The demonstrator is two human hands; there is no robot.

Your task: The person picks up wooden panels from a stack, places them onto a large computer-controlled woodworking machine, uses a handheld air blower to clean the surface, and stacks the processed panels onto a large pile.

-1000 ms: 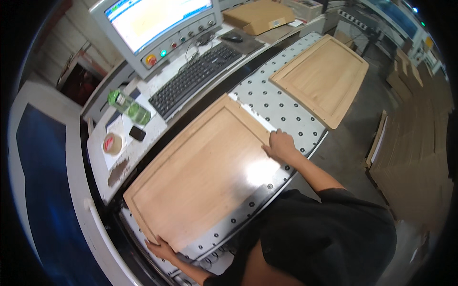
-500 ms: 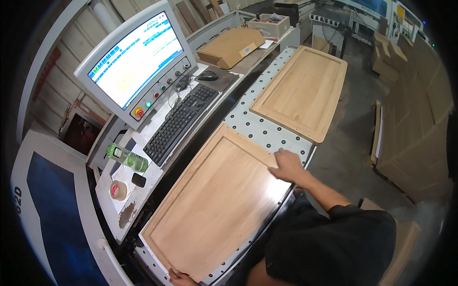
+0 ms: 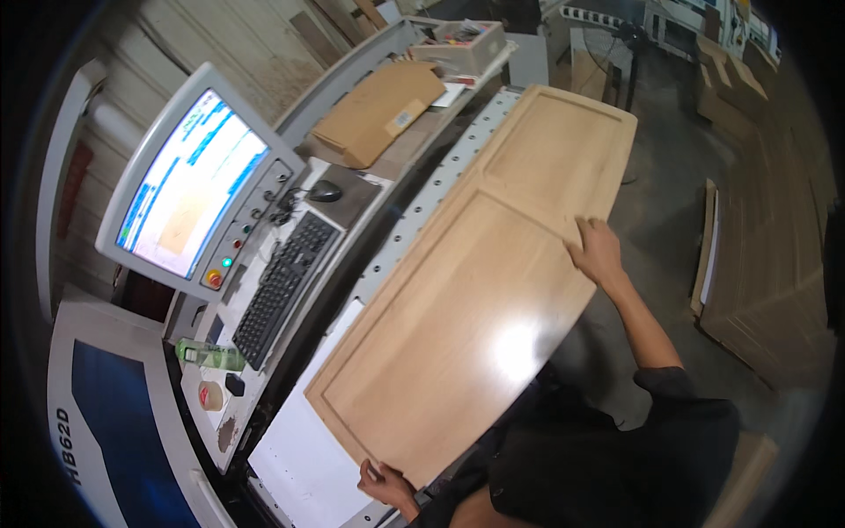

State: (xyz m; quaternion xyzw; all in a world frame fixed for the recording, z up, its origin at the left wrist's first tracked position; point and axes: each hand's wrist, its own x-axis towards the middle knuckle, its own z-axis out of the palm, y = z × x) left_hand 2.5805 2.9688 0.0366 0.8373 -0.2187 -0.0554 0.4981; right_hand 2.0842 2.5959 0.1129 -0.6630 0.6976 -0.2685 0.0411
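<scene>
A large light-wood cabinet door panel [image 3: 440,326] with a grooved border lies slanted in front of me. My left hand [image 3: 387,486] is closed on its near end, at the lower corner. My right hand [image 3: 598,253] grips its far right corner, thumb over the top face and the other fingers around the edge. Past that far end lies a second wooden panel [image 3: 563,141] of the same look, and the two meet or overlap; I cannot tell which. A white flat sheet or board [image 3: 304,458] shows beside and below the near panel's end.
The roller-dotted table [image 3: 414,213] runs along the left. Beyond it stand a monitor [image 3: 198,180], keyboard [image 3: 283,286], mouse [image 3: 326,191], green bottle [image 3: 209,355], tape roll [image 3: 210,396] and cardboard box [image 3: 378,114]. Stacked cardboard [image 3: 766,238] stands at the right.
The near panel has moved away from me and to the right, up to the far panel, both hands going with it. The white surface beneath is now uncovered. My view has shifted.
</scene>
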